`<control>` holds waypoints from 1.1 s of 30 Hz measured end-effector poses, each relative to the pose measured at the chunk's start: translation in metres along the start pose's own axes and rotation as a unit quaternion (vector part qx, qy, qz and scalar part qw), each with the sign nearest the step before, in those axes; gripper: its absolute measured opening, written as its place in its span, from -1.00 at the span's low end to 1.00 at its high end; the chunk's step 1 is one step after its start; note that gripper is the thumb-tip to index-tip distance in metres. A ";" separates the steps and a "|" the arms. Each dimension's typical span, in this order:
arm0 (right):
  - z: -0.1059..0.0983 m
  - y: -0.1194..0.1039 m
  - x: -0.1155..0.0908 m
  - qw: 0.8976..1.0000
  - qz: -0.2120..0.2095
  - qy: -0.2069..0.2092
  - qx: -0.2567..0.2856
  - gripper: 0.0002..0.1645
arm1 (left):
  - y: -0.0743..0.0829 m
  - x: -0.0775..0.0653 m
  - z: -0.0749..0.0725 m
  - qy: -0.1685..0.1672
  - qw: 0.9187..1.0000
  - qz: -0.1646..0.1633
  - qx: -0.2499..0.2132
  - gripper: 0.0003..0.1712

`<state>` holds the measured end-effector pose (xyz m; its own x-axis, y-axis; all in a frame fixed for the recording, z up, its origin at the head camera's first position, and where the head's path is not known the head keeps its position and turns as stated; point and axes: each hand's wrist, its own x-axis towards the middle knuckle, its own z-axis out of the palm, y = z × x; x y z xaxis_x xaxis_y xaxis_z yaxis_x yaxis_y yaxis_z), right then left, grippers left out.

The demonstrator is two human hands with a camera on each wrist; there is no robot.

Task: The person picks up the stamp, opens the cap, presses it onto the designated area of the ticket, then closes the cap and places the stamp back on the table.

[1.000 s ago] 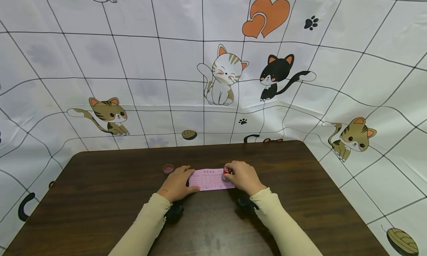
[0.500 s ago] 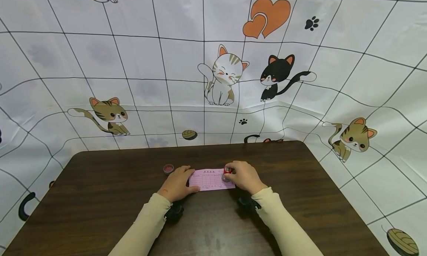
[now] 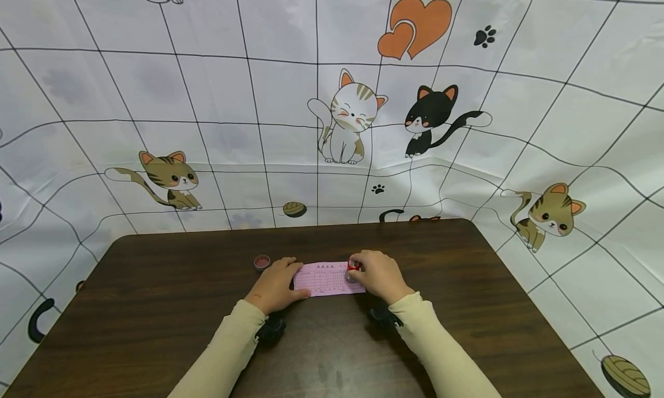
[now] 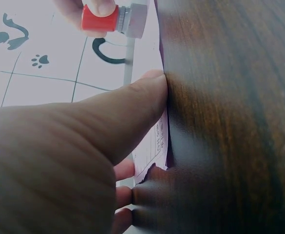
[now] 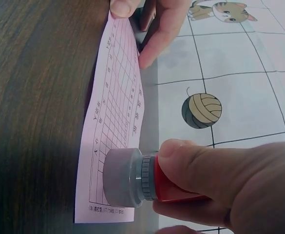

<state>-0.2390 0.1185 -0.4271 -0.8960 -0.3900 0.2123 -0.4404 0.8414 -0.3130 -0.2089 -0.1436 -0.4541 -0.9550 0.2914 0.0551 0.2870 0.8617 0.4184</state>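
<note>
A pink printed slip (image 3: 324, 280) with a table grid lies on the dark wooden table (image 3: 171, 305). My left hand (image 3: 275, 285) presses on the slip's left end, thumb at the near edge and fingers at the far edge. My right hand (image 3: 383, 276) pinches the red handle of a round stamp (image 5: 123, 178) between thumb and fingers. The stamp's grey base stands on the right end of the slip, hiding what is beneath it. In the left wrist view, the thumb (image 4: 132, 109) lies straight along the paper, whose left end looks torn.
Beyond my left hand sits a small round container (image 3: 261, 263) with a reddish inside. A white sheet (image 3: 233, 109) printed with cats and grid lines hangs behind the table and along its right side. Black wrist straps with devices (image 3: 271, 330) sit below both hands.
</note>
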 end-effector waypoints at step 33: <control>-0.001 -0.001 0.000 1.000 0.012 -0.009 0.015 -0.70 | 0.000 0.000 0.001 0.003 1.000 -0.004 -0.008 -0.18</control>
<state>-0.2382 0.1183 -0.4260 -0.9070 -0.3767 0.1885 -0.4202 0.8393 -0.3450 -0.2094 -0.1433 -0.4548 -0.9577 0.2821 0.0576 0.2785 0.8568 0.4341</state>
